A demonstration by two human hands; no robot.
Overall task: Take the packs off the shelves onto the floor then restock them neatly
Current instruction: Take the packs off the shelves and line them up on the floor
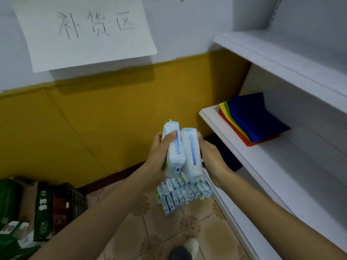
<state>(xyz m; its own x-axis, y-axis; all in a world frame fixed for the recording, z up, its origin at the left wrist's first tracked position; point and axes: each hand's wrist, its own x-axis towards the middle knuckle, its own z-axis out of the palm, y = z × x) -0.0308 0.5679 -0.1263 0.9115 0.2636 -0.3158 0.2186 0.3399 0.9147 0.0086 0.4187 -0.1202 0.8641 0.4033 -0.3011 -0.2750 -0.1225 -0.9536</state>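
Two white-and-blue packs [183, 151] are held upright side by side between my hands, left of the shelf's front edge. My left hand [159, 152] grips the left pack, thumb across its front. Against the right pack's outer side presses my right hand [212, 156]. Below them, several more of the same packs [183, 192] lie in rows on the tiled floor beside the shelf unit. The white middle shelf [249, 166] to the right carries no packs.
A stack of folded coloured cloths [253, 121] lies at the back left of the middle shelf. Green boxes and a dark crate [45, 207] stand on the floor at the lower left. A paper sign [86, 32] hangs on the wall. A shoe [187, 248] shows at the bottom.
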